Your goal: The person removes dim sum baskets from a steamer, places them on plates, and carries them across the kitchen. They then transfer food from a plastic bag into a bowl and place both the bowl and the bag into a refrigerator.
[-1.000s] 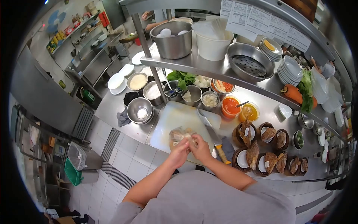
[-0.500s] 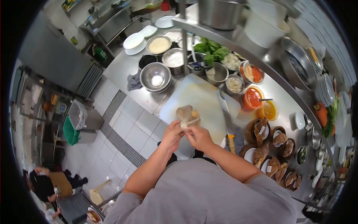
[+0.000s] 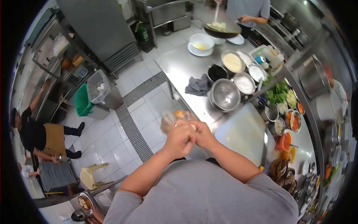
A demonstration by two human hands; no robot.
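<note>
A clear plastic bag (image 3: 169,122) with brownish and orange contents hangs in front of me, blurred by motion. My left hand (image 3: 180,140) is closed around its gathered neck. My right hand (image 3: 204,135) pinches the same neck from the other side, fingers touching the left. Both hands are over the tiled floor, just left of the white cutting board (image 3: 242,134). What exactly is inside the bag I cannot make out.
Steel bowls (image 3: 225,94), a grey cloth (image 3: 197,86) and leafy greens (image 3: 277,93) are on the steel counter. A co-worker (image 3: 248,11) tips a wok (image 3: 222,28) over a white bowl (image 3: 201,43). Bins (image 3: 106,91) and another person (image 3: 37,128) are at left.
My view has turned left, and my hands with the bag have swung off the cutting board to over the floor. The co-worker with the wok has come into view.
</note>
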